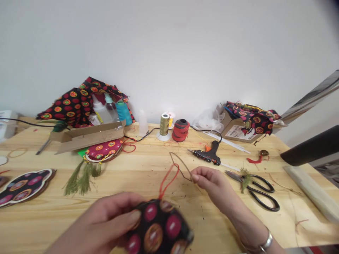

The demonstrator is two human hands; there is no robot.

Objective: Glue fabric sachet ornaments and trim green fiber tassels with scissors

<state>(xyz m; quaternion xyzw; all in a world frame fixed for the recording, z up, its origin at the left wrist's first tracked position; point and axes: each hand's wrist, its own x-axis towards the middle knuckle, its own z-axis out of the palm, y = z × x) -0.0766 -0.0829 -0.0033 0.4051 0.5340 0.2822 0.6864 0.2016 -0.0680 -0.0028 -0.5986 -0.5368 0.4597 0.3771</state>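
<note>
My left hand [113,218] grips a black fabric pouch [159,229] patterned with magenta dots and orange rings, low in the view. From the pouch's top rises a red cord loop [168,180]. To the right, my right hand [209,183] pinches a thin brown cord [182,160] between thumb and forefinger. That cord bends in a loop which meets the top of the red loop; whether it is threaded through, I cannot tell. The pouch's lower part is cut off by the frame, and its right edge is blurred.
Black-handled scissors [256,188] lie right of my right hand, with a glue gun [208,153] behind. Gold thread [164,125] and red thread [180,130] spools stand near the wall. A tasselled piece [103,150] and a cardboard tray [90,137] lie left.
</note>
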